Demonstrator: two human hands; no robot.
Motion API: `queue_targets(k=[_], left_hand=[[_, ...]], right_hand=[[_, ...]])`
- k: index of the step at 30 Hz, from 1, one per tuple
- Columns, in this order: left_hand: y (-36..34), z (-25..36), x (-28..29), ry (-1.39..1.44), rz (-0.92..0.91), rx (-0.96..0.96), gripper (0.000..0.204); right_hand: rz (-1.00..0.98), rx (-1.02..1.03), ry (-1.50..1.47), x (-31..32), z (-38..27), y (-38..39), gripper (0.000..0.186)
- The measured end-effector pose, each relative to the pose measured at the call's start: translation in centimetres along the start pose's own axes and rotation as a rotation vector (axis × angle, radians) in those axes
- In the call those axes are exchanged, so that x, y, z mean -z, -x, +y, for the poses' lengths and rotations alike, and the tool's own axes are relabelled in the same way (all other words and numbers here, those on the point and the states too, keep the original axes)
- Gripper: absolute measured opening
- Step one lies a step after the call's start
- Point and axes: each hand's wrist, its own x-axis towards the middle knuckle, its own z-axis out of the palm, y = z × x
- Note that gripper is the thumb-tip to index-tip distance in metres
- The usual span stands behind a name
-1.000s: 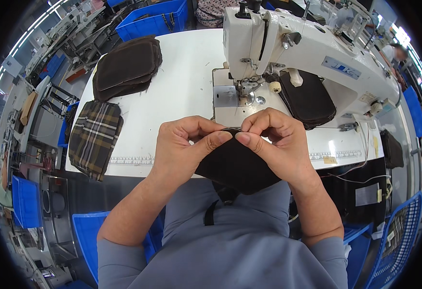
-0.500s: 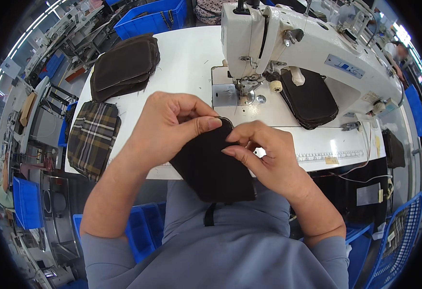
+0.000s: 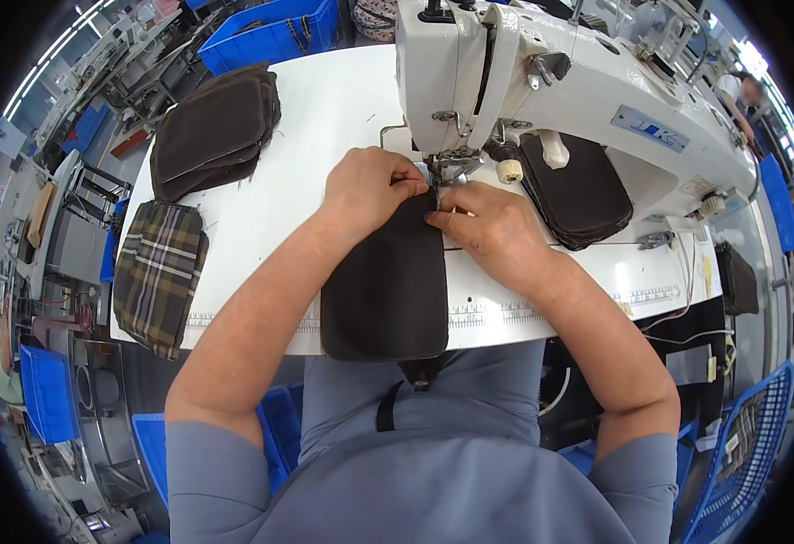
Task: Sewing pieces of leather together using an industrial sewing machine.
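A dark brown fabric panel with rounded corners lies flat on the white table, its near end at the front edge. Its far end reaches the needle area of the white sewing machine. My left hand pinches the panel's far edge just left of the presser foot. On the other side, my right hand has its fingers closed on the panel's right edge, close below the foot. The fingertips partly hide the panel's far edge.
At the left lie a stack of dark panels and a plaid fabric piece. Another dark stack sits under the machine arm. A ruler strip runs along the table's front. A blue bin stands beyond the table.
Both hands have moved forward, bringing the panel from above my lap up to the machine's needle. The panel, tilted before, now lies flat and straight on the table.
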Motion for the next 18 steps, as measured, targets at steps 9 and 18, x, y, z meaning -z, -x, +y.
queue_targets(k=[9, 18], left_hand=[[-1.0, -1.1, -1.9, 0.079, 0.195, -0.159, 0.015], [-2.2, -2.0, -2.4, 0.137, 0.202, -0.194, 0.018]], right_hand=[[-0.014, -0.098, 0.108, -0.8, 0.7, 1.0, 0.022], [-0.018, -0.091, 0.19, -1.0, 1.0, 1.0, 0.031]])
